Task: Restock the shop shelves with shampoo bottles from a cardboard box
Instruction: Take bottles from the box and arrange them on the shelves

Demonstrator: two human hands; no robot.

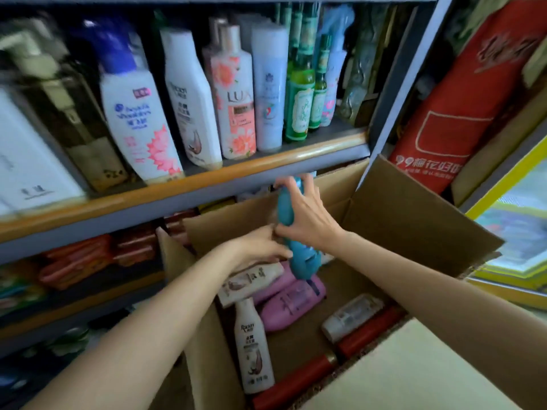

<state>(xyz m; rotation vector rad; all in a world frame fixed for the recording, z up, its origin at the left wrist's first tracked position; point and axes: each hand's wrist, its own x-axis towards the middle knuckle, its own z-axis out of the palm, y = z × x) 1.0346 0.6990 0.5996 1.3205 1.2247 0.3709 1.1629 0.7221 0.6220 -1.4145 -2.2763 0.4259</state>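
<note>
The near flap of the cardboard box (414, 368) sits closest to the lens, plain matte board with a rough corrugated edge. Above the open box, the right hand (305, 214) is wrapped round the upper part of a teal shampoo bottle (296, 232), a smooth, curved plastic shape held roughly upright. The left hand (260, 247) meets it lower down, fingers at its side; how firmly they grip is hard to tell. The step looks like lifting a bottle clear for shelving. Next it likely needs raising to the shelf (183, 184), whose rounded wooden lip fronts a tight row of glossy bottles, so a gap must be found. Pink, cream and red bottles lie flat in the box.
</note>
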